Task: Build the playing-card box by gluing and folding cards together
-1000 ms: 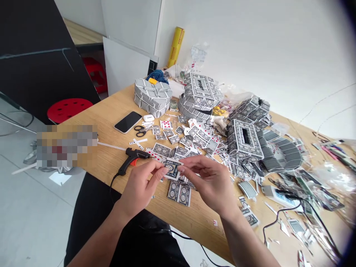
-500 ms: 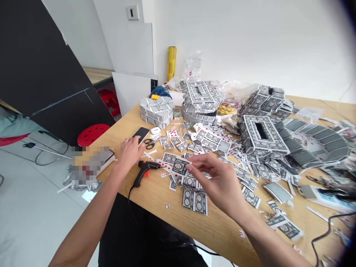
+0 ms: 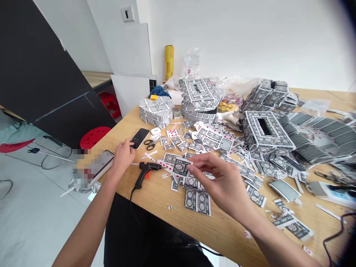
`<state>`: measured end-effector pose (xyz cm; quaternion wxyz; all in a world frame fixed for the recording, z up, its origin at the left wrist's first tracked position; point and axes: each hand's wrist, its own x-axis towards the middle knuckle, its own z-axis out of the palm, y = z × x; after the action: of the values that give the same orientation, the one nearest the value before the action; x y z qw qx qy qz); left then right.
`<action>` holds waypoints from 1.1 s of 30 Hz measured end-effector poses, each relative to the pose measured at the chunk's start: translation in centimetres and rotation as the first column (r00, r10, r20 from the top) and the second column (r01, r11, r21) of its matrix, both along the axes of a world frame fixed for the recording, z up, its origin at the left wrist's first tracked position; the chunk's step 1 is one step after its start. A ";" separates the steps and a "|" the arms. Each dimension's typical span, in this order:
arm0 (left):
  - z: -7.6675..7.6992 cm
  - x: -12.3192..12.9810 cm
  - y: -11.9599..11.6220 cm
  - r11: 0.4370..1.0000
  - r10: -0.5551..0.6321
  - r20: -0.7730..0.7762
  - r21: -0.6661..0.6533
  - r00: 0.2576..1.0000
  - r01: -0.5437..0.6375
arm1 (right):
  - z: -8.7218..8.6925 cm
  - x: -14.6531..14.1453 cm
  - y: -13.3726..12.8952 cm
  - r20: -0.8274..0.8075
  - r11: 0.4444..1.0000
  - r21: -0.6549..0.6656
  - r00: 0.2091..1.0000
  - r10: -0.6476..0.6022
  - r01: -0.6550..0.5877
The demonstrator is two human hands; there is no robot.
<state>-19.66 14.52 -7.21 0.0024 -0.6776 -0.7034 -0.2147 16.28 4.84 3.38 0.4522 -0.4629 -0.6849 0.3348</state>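
In my right hand (image 3: 219,178) a cut playing card piece (image 3: 180,167) with a dark patterned back is pinched between thumb and fingers, above the table. My left hand (image 3: 122,157) rests by the table's left edge, its fingertips at the near-left corner of a smartphone (image 3: 139,138) that lies face up with its screen lit. A black glue gun (image 3: 147,170) with an orange trigger lies between my hands. Under the right hand are joined cards (image 3: 197,201). Black-handled scissors (image 3: 151,144) lie beside the phone, near a white earbud case (image 3: 155,131).
Cut cards (image 3: 214,139) cover the middle of the table. Card-covered boxes stand behind: a heart-shaped one (image 3: 155,111), a stacked one (image 3: 198,92) and one with a slot (image 3: 267,133). A card-lined bowl (image 3: 333,129) and a power strip (image 3: 332,193) are at right. A red stool (image 3: 94,136) stands left.
My left hand has drawn back from the phone's face toward its near corner, and the lit screen now shows. My right hand keeps hold of the card piece. The view has shifted slightly.
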 end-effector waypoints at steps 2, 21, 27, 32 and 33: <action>-0.3 0.0 0.0 1.000 -0.001 -0.001 0.009 1.000 0.001 | 0.2 -0.1 0.0 0.006 1.000 0.004 1.000 0.004 -0.004; -0.7 0.8 1.0 0.997 -0.069 0.010 -0.020 0.998 0.069 | 0.0 -0.2 -0.2 -0.032 0.997 -0.054 0.998 0.054 -0.056; 0.1 0.9 0.8 0.999 -0.045 0.071 -0.001 0.996 0.045 | 0.0 -0.2 -0.3 -0.029 0.996 -0.058 0.998 0.059 -0.061; 1.6 2.7 -0.8 0.996 -0.076 0.174 0.052 0.982 0.068 | 0.0 -0.3 -0.3 -0.025 0.996 -0.066 0.998 0.061 -0.063; 2.0 3.5 -1.7 0.994 -0.094 0.202 0.066 0.975 0.082 | 0.0 -0.3 -0.3 -0.022 0.995 -0.069 0.998 0.064 -0.065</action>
<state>-16.16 12.81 -5.18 -0.0601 -0.6821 -0.6629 -0.3030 16.01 4.58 3.34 0.4315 -0.4528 -0.6828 0.3776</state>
